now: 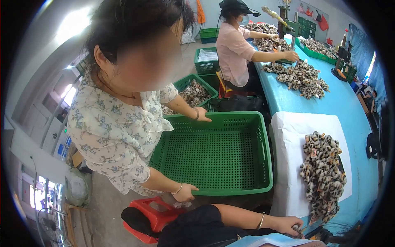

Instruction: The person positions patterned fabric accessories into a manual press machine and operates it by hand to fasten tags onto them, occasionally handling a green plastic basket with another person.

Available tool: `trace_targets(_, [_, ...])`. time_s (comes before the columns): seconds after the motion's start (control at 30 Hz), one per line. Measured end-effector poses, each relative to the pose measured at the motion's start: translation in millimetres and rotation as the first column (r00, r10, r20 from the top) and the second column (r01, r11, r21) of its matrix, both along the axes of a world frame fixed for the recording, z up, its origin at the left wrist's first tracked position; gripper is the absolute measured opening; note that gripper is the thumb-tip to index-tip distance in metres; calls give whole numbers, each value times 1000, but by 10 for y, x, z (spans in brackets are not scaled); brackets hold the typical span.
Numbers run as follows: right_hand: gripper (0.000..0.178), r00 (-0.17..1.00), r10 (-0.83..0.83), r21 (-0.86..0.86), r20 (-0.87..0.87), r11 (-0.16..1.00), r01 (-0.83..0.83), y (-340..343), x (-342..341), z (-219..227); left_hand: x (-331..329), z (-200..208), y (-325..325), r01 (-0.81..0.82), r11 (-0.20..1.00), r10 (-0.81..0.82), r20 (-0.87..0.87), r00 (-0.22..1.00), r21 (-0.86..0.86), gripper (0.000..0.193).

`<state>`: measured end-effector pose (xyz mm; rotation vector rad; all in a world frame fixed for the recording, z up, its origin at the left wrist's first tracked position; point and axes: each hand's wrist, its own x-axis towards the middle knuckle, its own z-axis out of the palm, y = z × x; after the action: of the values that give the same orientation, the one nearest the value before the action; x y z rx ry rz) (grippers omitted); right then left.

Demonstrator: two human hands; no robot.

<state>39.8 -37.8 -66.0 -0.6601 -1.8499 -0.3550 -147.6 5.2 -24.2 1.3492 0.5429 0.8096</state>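
My left hand (pixel 288 226), with a bangle on its wrist, is at the lower right by the table's near edge. Its fingers curl round a small spotted plush piece (pixel 296 229), mostly hidden by the hand. Just beyond it, a pile of black, white and tan spotted plush pieces (pixel 323 173) with small tags lies on a white sheet (pixel 284 164). No part of my right hand can be made out. To the left, a person in a floral blouse (pixel 111 131) grips a large green plastic crate (pixel 266 164) with both hands; its perforated floor is bare.
The blue-covered table (pixel 364 160) runs along the right. Farther back, a person in pink (pixel 234 49) works at a green machine (pixel 290 29) beside more plush (pixel 302 78). A red stool (pixel 158 218) stands below the crate. Another green crate (pixel 212 90) holds plush pieces.
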Motion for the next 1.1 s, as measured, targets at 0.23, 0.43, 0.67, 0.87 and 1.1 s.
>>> trace_targets(0.23, [35,705,-570,-726,423,253,640,-380,-361,454,-25,-20,-9,5,1000,-5,2,1000,-19,24])
trace_targets(0.43, [35,999,-37,-68,-29,997,35,-46,-98,115,9,-13,-9,-7,1000,7,-9,1000,28,24])
trace_targets(0.67, [33,823,-495,-702,279,479,527,-365,-362,485,47,-150,6,-7,1000,7,-4,1000,2,24])
trace_targets(0.87, [31,848,-492,-796,195,426,430,-369,-400,552,37,-87,-11,-20,1000,20,-1,1000,1,22])
trace_targets(1.1, [30,862,-486,-772,147,489,407,-367,-387,534,3,-43,-5,20,999,-19,32,999,-33,27])
